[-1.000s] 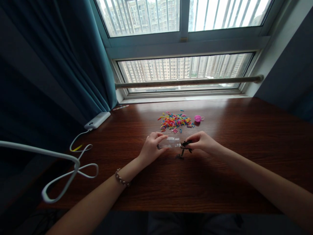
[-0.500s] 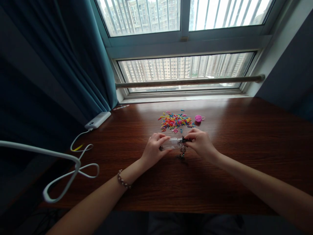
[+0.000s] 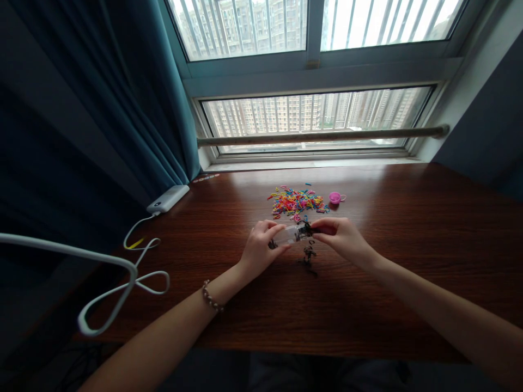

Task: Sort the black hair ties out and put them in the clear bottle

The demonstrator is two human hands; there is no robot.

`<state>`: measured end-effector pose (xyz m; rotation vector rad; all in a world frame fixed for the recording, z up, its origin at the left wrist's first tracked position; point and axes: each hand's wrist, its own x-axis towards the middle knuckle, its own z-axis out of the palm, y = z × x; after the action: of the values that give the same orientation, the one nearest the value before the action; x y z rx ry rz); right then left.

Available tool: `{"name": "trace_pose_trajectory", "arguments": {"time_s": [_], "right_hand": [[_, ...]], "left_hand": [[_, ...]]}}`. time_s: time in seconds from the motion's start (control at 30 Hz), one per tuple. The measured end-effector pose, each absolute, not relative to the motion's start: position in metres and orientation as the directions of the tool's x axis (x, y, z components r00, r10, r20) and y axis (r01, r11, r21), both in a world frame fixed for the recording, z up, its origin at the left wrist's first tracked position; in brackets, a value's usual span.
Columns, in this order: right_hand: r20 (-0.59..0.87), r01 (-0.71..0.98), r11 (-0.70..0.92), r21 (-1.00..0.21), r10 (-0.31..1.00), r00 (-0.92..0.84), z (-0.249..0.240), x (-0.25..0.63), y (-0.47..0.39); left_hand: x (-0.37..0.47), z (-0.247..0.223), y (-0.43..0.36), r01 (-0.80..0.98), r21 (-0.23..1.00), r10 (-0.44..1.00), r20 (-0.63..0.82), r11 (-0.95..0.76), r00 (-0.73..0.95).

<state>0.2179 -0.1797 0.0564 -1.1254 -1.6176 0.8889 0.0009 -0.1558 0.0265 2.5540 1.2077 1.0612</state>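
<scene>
My left hand (image 3: 260, 249) grips a small clear bottle (image 3: 291, 234) lying sideways just above the wooden table (image 3: 368, 294). At the bottle's open mouth, my right hand (image 3: 344, 238) pinches a clump of small black rubber bands (image 3: 307, 228). A few more black bands (image 3: 308, 255) lie on the table below the mouth. Behind my hands sits a pile of small coloured rubber bands (image 3: 296, 201), with a pink cap (image 3: 335, 197) to its right.
A white power bank (image 3: 168, 198) lies at the table's left rear by the teal curtain (image 3: 134, 98), its white cable (image 3: 137, 277) looping over the left edge. A window with a rail (image 3: 322, 135) runs along the far side.
My right hand has risen from the table to the bottle's mouth with black bands. The bottle has tilted up a little. The view has shifted slightly.
</scene>
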Motion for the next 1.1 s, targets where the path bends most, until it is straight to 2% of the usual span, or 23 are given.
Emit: {"name": "trace_pose_trajectory", "arguments": {"time_s": [0.07, 0.17, 0.33, 0.4, 0.53, 0.63, 0.73, 0.9, 1.03, 1.1], "right_hand": [[0.318, 0.310, 0.324, -0.894, 0.945, -0.072, 0.056, 0.218, -0.181], [0.404, 0.464, 0.368, -0.806, 0.915, -0.023, 0.054, 0.216, -0.183], [0.565, 0.599, 0.509, -0.618, 0.818, -0.112, 0.055, 0.214, -0.181], [0.548, 0.587, 0.498, -0.639, 0.830, -0.107, 0.056, 0.214, -0.180], [0.390, 0.432, 0.380, -0.818, 0.918, -0.069, 0.058, 0.214, -0.177], [0.342, 0.364, 0.331, -0.871, 0.939, -0.036, 0.062, 0.213, -0.179], [0.353, 0.385, 0.367, -0.847, 0.929, -0.110, 0.067, 0.210, -0.185], [0.419, 0.502, 0.477, -0.721, 0.878, -0.232, 0.074, 0.207, -0.198], [0.502, 0.477, 0.518, -0.710, 0.847, -0.173, 0.081, 0.212, -0.201], [0.538, 0.435, 0.534, -0.725, 0.833, -0.127, 0.082, 0.215, -0.200]], "left_hand": [[0.002, 0.027, -0.157, 0.618, 0.387, 0.711, 0.540, -0.685, 0.450], [0.003, 0.027, -0.158, 0.600, 0.389, 0.700, 0.544, -0.699, 0.462], [0.003, 0.027, -0.158, 0.577, 0.419, 0.700, 0.555, -0.702, 0.449], [0.003, 0.027, -0.158, 0.571, 0.430, 0.703, 0.558, -0.699, 0.441], [0.003, 0.027, -0.158, 0.568, 0.439, 0.706, 0.561, -0.696, 0.431], [0.003, 0.027, -0.158, 0.580, 0.435, 0.711, 0.559, -0.689, 0.426], [0.003, 0.027, -0.159, 0.594, 0.424, 0.714, 0.558, -0.684, 0.423], [0.004, 0.029, -0.160, 0.610, 0.409, 0.712, 0.569, -0.679, 0.411], [0.003, 0.030, -0.160, 0.605, 0.434, 0.722, 0.577, -0.667, 0.382], [0.003, 0.031, -0.160, 0.575, 0.485, 0.734, 0.581, -0.659, 0.351]]}}
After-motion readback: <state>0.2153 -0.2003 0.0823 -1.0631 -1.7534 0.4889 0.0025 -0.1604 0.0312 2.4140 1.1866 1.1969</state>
